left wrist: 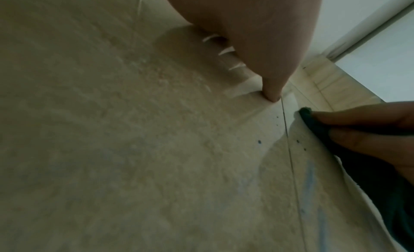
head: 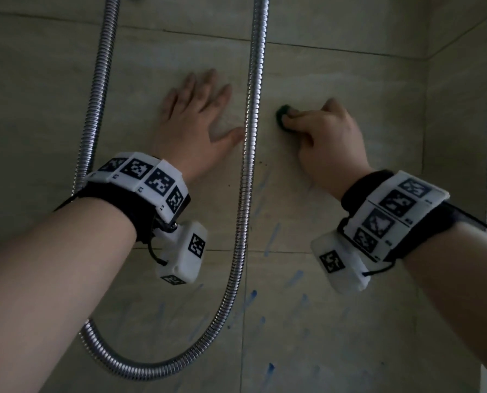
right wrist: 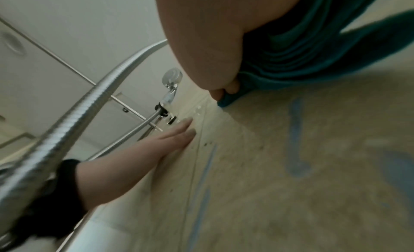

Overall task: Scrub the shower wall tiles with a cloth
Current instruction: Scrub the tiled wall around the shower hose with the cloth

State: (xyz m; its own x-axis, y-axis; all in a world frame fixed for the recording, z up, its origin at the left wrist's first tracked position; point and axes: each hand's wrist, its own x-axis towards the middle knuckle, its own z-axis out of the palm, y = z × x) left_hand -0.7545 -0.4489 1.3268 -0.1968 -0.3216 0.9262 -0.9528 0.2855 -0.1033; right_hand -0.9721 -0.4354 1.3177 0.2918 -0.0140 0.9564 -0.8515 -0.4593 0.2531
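Fingers [head: 294, 123] of the right hand [head: 328, 140] curl round a bunched teal cloth [head: 282, 112], pressing it to the tiles [head: 350, 89] right of the hose [head: 255, 114]. The left hand [head: 197, 114] lies flat, fingers spread, on the tiles left of it. Blue streaks [head: 272, 239] mark the tiles below.

Tiles [head: 335, 80]: mottled beige, dark grout | streaks [head: 273, 235]: blue | cloth [right wrist: 313, 52]: teal-green | hose [head: 255, 109]: ribbed silver | wristbands [head: 140, 177]: white, black square markers
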